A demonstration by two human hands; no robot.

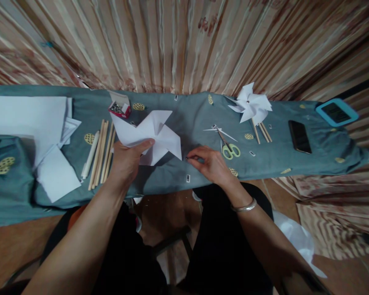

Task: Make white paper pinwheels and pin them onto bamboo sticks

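Observation:
My left hand grips a folded white paper pinwheel, thumb pressed over its near edge, just above the blue-grey cloth on the table. My right hand rests on the cloth to the pinwheel's right, fingertips pinched on a tiny dark object I cannot make out. A bundle of wooden sticks lies just left of my left hand. Green-handled scissors lie just past my right hand, beside paper scraps.
A finished white pinwheel on sticks lies at the back right. A small red box of pins stands open behind the paper. White sheets cover the left. A black phone and a blue-framed device lie far right.

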